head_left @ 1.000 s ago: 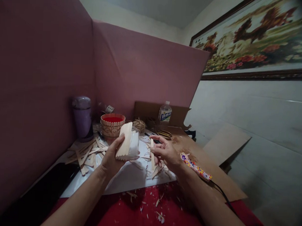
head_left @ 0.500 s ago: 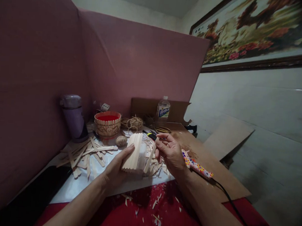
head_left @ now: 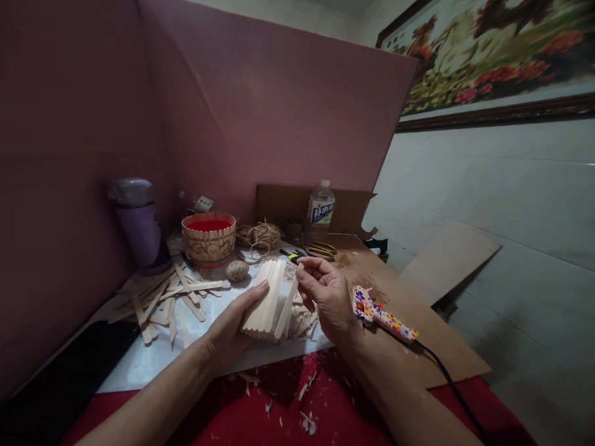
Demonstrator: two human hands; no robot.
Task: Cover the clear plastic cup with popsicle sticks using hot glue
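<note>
My left hand point(head_left: 237, 316) is closed around a clear container point(head_left: 289, 315) whose side is partly covered by a row of upright craft sticks point(head_left: 265, 297). Its thumb presses on the front of that row. Between the thumb and fingers of my right hand point(head_left: 324, 293) is a single craft stick point(head_left: 286, 308), held by its upper end. The stick leans along the row's right edge, and I cannot tell whether it touches. Wood scraps point(head_left: 304, 320) lie behind and below my hands.
Loose craft sticks point(head_left: 169, 296) pile at left beside a purple tumbler point(head_left: 138, 226). Behind stand a stick-covered bowl point(head_left: 208, 242), twine point(head_left: 260, 238), a twine ball point(head_left: 237, 271), scissors point(head_left: 320, 250) and a bottle point(head_left: 321, 207). A flowered glue gun point(head_left: 385, 319) rests on cardboard point(head_left: 439, 354) at right.
My right hand has moved left, bringing its craft stick up against or close to the row's edge. The left hand keeps its hold. The view has shifted slightly.
</note>
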